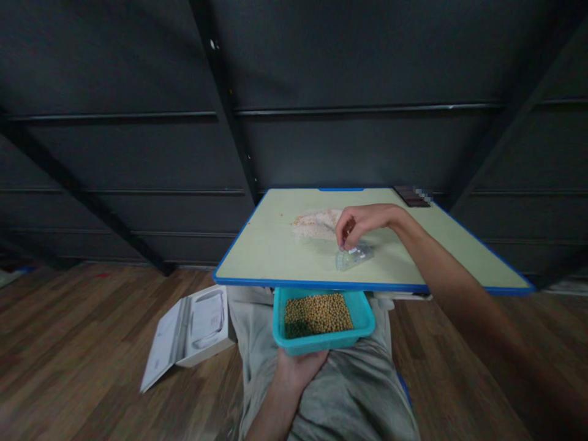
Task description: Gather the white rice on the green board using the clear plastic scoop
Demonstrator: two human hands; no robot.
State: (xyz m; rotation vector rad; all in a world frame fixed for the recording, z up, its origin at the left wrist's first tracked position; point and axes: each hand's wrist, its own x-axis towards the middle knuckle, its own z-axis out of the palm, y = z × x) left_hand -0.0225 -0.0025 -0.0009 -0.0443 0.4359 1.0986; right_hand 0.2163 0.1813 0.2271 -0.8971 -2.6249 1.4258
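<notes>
My left hand (298, 365) supports a turquoise plastic basket (321, 343) from below on my lap, its fingers mostly hidden under the base. Inside the basket are many round tan beans (321, 311), with a darker green patch (297, 329) of small grains at the left front corner. Over the pale tabletop, my right hand (356, 225) bends down with its fingertips pinched together at the upper edge of a small clear plastic bag (356, 256). To the left of that hand lies a heap of white grains (316, 224) with orange bits along its top.
The folding table (275, 263) has a blue rim. A dark flat object (413, 196) lies at its far right corner. On the wooden floor to the left, a white box (209, 318) stands open. A dark panelled wall (358, 147) rises behind the table.
</notes>
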